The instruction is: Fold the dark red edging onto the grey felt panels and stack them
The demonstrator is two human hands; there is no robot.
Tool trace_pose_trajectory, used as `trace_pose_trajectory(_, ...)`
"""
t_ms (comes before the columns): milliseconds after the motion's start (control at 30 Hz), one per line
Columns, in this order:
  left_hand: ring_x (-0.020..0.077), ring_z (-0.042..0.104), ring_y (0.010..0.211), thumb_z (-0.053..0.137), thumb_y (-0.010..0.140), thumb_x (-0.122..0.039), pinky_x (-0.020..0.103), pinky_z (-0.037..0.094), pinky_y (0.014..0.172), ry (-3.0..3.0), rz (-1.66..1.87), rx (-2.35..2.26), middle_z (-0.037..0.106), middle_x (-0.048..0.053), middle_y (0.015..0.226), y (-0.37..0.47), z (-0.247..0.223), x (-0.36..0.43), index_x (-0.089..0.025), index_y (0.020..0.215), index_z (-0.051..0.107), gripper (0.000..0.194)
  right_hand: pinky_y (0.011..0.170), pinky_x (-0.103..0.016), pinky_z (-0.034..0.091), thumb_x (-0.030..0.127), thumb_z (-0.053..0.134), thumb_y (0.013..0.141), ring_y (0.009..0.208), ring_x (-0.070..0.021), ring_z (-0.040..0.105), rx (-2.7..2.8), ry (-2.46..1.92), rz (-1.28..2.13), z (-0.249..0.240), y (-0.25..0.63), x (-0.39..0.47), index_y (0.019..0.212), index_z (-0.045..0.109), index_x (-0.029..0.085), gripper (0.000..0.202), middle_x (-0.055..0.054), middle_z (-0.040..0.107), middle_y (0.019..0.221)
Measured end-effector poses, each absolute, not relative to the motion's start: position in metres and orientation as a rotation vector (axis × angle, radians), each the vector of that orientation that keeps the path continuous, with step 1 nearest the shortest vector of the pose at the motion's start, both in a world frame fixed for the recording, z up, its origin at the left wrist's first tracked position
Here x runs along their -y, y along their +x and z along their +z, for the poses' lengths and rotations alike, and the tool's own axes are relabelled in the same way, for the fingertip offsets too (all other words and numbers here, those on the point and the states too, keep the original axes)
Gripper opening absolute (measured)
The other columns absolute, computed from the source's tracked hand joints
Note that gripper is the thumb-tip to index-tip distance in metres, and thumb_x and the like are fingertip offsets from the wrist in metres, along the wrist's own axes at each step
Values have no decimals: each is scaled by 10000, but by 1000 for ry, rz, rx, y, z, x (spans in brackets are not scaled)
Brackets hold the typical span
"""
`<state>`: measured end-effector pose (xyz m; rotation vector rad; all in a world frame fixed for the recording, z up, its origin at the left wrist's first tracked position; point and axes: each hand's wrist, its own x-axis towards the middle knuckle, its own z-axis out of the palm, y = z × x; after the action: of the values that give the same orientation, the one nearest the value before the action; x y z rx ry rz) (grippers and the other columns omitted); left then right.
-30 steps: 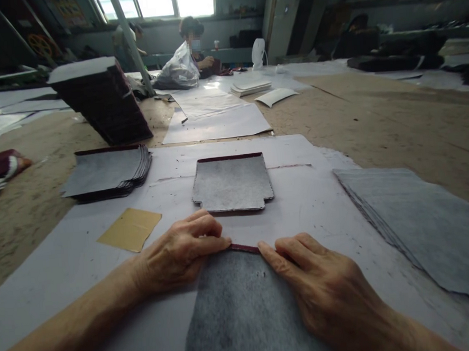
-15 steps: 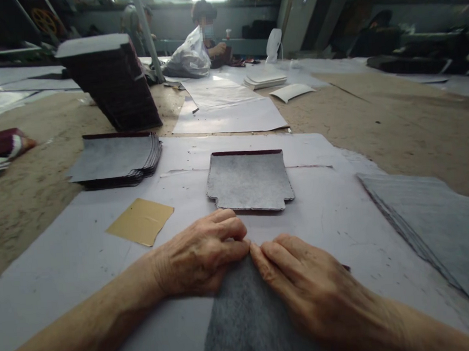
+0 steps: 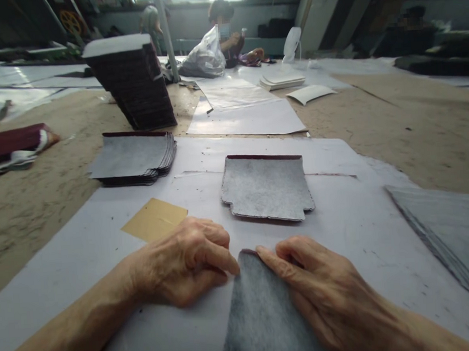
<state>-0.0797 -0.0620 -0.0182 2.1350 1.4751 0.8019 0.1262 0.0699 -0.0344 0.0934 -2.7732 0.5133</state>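
A grey-backed fabric piece lies on the white sheet in front of me, its far end narrow with a thin dark red folded edge. My right hand grips the piece along its right side, the index fingertip pressed on the folded edge. My left hand is curled closed at the piece's left edge, its index fingertip at the far left corner, nothing seen in it. Just beyond lies a notched grey piece with a dark red top strip. A tan square card is partly behind my left hand.
A stack of similar grey pieces sits at left, with a tall dark stack behind it. More grey sheets lie at right. Dark red fabric is at far left. Across the table, a person sits behind a plastic bag.
My left hand has moved left, away from my right fingertips, uncovering the folded dark red end of the piece. The whole view has shifted, so things appear further right.
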Motion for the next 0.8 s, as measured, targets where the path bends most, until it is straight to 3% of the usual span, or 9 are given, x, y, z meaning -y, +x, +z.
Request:
trace_pose_trajectory(300, 124, 480, 591, 483, 742, -115, 264, 399, 628, 2191, 661, -1493, 480, -6, 566, -81, -22, 62, -190, 735, 642, 176, 588, -270, 481, 13, 359, 713, 677, -150, 480, 2926, 145, 486, -24, 116, -73, 1217, 487, 111, 530, -63, 492, 774)
trace_pose_trajectory(633, 112, 462, 568, 492, 725, -98, 249, 394, 610, 2208, 678, -1490, 451, -16, 548, -80, -21, 62, -184, 711, 639, 171, 500, -263, 459, 22, 343, 712, 590, -140, 448, 2992, 113, 312, -23, 110, -64, 1258, 455, 120, 566, -65, 480, 753)
trace_pose_trajectory(800, 105, 487, 574, 527, 737, -110, 236, 401, 604, 2141, 739, -1452, 488, -14, 552, -80, -21, 62, -166, 716, 656, 142, 604, -227, 480, 31, 354, 776, 670, -112, 516, 2802, -6, 698, -18, 112, -75, 1119, 557, 172, 422, -41, 519, 782)
